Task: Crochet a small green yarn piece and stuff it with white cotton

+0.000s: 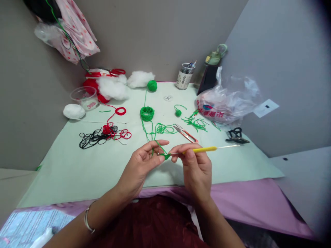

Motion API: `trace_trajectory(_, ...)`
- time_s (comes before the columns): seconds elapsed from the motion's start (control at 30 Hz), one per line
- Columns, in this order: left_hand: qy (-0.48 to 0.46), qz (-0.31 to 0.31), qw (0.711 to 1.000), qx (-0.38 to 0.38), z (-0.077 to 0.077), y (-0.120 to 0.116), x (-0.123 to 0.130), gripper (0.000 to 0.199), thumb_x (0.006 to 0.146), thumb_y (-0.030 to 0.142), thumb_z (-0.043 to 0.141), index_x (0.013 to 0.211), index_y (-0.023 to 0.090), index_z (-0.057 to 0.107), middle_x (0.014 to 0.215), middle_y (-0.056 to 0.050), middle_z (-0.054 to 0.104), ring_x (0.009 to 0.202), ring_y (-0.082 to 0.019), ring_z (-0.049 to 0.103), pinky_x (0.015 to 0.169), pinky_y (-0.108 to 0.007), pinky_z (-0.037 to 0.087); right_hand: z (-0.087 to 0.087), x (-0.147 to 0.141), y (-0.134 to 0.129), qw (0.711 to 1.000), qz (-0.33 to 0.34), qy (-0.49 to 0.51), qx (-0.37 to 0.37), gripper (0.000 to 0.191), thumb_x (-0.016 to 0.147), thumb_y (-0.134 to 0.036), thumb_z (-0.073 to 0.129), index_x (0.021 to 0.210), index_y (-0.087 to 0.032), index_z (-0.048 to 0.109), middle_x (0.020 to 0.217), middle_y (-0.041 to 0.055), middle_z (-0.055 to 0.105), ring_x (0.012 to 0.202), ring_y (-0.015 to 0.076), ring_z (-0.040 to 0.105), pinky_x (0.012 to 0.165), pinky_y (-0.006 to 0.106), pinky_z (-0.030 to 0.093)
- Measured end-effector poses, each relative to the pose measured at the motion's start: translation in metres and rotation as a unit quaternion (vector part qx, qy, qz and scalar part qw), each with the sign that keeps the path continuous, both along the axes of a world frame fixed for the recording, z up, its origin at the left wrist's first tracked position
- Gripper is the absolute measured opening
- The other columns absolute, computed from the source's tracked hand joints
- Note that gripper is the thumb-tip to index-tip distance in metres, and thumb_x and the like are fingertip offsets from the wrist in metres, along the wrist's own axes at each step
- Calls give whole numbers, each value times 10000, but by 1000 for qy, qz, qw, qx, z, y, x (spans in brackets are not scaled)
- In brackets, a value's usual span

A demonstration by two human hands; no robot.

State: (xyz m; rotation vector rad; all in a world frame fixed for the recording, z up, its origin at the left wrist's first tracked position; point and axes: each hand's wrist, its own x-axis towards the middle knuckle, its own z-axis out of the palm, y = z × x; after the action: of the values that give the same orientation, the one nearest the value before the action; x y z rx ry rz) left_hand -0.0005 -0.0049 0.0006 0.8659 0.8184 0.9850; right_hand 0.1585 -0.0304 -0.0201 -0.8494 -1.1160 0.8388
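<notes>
Fabric, dark red, lies nearest, between the forearms, with a bracelet on the left one. Pink cloth shows along the table's near edge. Above the pale mat, both hands work close together but not clasped. The left hand pinches a small green piece between thumb and finger; a strand climbs from it to the index finger. The right hand grips a yellow-handled hook like a pencil, its thin shaft reaching the piece.

Just beyond the hands lie snips. Black yarn sprawls to the left, partly under a red tangle; a hair clip sits at the right. Farther off are a green coil, a small green ball with a tail, green clippings and a plastic bag. A clear cup, white stuffing, a larger green ball, a pen pot and a bottle stand or lie toward the grey wall.
</notes>
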Motion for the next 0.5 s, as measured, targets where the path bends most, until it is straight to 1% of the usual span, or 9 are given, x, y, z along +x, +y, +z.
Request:
trace_trajectory(0.1,44,12,998,31,-4,2,-1,313,825,309,851,1136,287,823,895,3,591,770,-133,467,754,-257,382,1,3,-5,994,-33,-102,27,218,1069,-188,520,1055,-245,730,949,13,756,792,128,703,754,285,579)
trace_trajectory(0.2,93,28,993,62,-6,4,-1,290,850,296,825,1140,302,821,871,14,573,704,-118,411,704,-257,354,-1,4,-8,979,-48,-180,86,255,1044,-104,512,1128,-238,711,1003,30,756,890,149,715,803,306,580)
trace_trajectory(0.3,117,23,991,68,-5,7,0,291,858,302,813,1148,293,821,828,14,561,702,-125,423,689,-260,350,-3,5,-7,973,-57,-187,118,265,1033,-83,503,1136,-231,696,1020,43,763,921,172,722,801,330,589)
trace_trajectory(0.4,124,16,990,67,-2,9,4,302,846,310,817,1147,279,827,783,10,553,708,-141,437,681,-267,354,-3,6,-5,978,-75,-164,106,259,1046,-105,478,1089,-239,696,976,39,767,847,173,722,744,332,595)
trace_trajectory(0.5,131,25,988,76,0,10,7,291,830,309,825,1118,272,837,725,17,525,693,-150,426,667,-274,345,-4,9,-3,975,-87,-176,106,251,1046,-121,483,1086,-249,695,961,47,768,850,195,730,727,355,602)
